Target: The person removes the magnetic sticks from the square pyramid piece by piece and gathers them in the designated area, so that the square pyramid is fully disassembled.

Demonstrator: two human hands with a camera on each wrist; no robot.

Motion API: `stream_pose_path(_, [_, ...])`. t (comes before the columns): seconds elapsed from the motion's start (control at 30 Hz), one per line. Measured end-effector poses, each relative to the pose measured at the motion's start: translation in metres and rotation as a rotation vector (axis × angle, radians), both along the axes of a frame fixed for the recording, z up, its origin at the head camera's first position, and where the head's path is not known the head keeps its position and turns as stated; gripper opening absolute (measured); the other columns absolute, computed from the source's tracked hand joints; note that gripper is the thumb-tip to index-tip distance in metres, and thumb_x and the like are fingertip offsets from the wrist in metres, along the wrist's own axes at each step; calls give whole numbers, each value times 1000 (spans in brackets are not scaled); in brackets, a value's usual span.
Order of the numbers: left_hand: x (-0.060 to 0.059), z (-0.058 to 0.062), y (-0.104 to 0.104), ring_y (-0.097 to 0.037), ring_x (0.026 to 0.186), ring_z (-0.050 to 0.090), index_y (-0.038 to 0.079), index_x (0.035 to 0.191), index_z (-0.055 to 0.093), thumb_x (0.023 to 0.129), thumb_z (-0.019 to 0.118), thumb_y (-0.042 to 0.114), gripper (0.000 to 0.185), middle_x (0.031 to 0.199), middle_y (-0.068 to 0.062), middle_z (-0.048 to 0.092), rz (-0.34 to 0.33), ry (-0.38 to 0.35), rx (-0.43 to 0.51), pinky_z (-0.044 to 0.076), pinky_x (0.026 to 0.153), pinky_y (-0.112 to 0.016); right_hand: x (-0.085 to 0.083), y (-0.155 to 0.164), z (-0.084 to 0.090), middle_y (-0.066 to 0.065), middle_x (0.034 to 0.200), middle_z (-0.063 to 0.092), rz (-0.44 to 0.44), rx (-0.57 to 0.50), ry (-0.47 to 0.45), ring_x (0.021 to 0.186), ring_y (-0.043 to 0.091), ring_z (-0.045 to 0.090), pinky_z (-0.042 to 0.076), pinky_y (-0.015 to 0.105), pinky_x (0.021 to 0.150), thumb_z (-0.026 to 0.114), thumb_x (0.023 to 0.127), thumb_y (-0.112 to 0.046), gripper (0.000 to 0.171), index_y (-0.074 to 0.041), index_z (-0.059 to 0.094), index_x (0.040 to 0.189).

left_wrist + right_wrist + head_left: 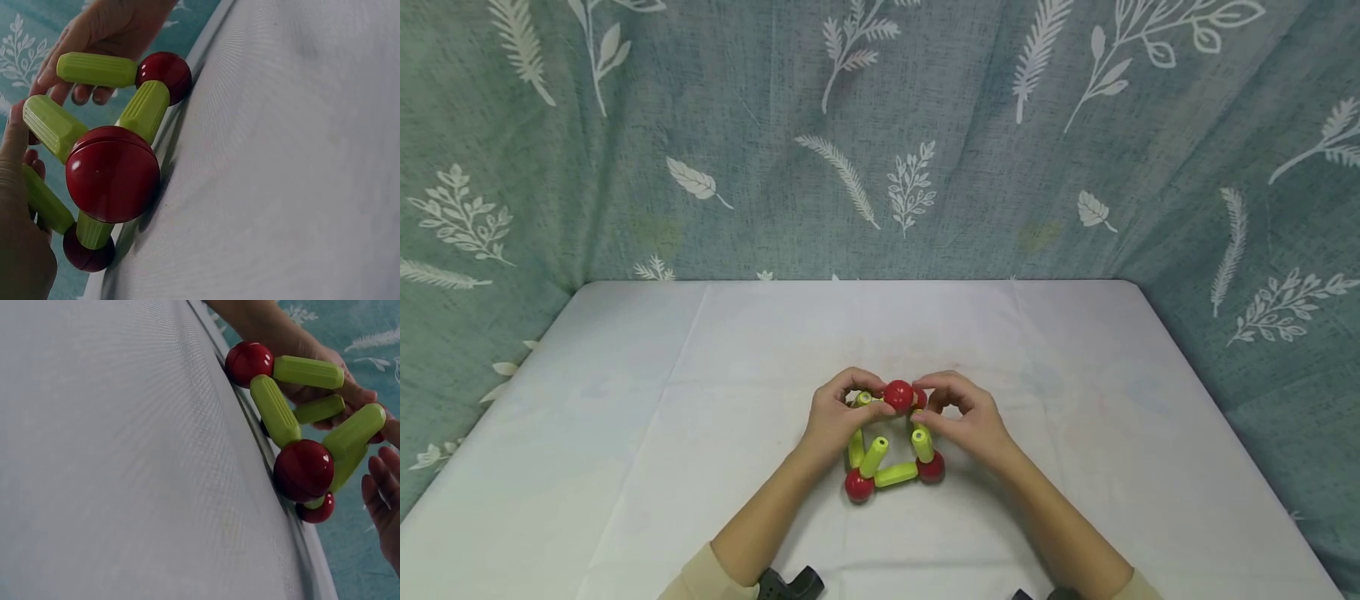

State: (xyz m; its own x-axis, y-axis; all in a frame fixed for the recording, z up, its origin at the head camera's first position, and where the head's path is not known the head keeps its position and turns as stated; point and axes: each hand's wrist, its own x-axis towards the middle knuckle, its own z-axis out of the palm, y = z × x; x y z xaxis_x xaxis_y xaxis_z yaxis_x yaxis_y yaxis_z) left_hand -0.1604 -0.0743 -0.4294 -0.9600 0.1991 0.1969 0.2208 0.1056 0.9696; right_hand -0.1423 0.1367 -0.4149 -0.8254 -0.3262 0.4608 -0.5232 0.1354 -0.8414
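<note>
A small frame of green rods and red balls is taking shape between the two hands, standing on the white surface (700, 375) just in front of the person. Its base is already sitting together: a near-left red ball (859, 485) and a near-right red ball (931, 467) are joined by a lying green rod (895, 475), and further rods are rising from them, one of them a slanting green rod (874, 457) leaning up toward the middle. At the top, a red ball (898, 395) is sitting right between the fingertips of both hands, at the apex where the rising rods are meeting.

The left hand (837, 414) is curling narrowly around the left side of the top, fingers pinching at the top ball and the rod end beside it. The right hand (958, 414) is doing the same from the other side, fingers bent close on the top ball.

Judging by this, most of the frame is built and the top joint is being seated; whether every rod is firmly attached there is hidden by the fingers. Behind the surface a leaf-patterned curtain (880, 133) is hanging.
</note>
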Motion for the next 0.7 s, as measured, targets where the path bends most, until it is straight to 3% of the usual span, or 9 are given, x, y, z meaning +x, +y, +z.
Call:
stream_pose_path(0.1, [-2, -2, 1, -14, 91, 57, 8, 88, 65, 74, 80, 17, 22, 91, -3, 65, 28, 15, 38, 45, 73, -22, 3, -6, 12, 22, 100, 62, -15, 20, 71, 72, 19, 56, 52, 28, 69, 73, 73, 12, 38, 8, 62, 109])
stream_pose_path(0.27, [-4, -4, 0, -14, 92, 61, 6, 86, 67, 79, 74, 10, 11, 93, -8, 67, -61, 95, 108, 48, 82, -23, 5, -11, 26, 23, 104, 63, -26, 50, 107, 72, 21, 56, 50, 31, 62, 73, 72, 12, 37, 11, 62, 107])
stream_pose_path(0.37, [-5, -7, -1, -14, 93, 61, 8, 89, 68, 80, 73, 10, 10, 94, -7, 68, -96, 95, 112, 49, 83, -24, 5, -12, 28, 22, 102, 64, -28, 57, 114, 72, 15, 56, 50, 32, 61, 73, 73, 12, 35, 10, 63, 106])
stream_pose_path(0.6, [-9, -11, 1, -14, 98, 59, 15, 102, 68, 77, 79, 19, 27, 99, 2, 67, -100, -33, -16, 48, 87, -29, 2, -12, 26, 23, 101, 64, -16, 38, 130, 73, 15, 55, 50, 32, 63, 72, 72, 14, 34, 10, 63, 104])
stream_pose_path(0.7, [-12, -11, 3, -14, 100, 60, 16, 101, 69, 76, 80, 19, 28, 100, 4, 68, -115, -30, -91, 46, 92, -35, 1, -13, 24, 23, 100, 64, -10, 27, 134, 73, 15, 55, 50, 30, 64, 72, 72, 15, 33, 11, 62, 103])
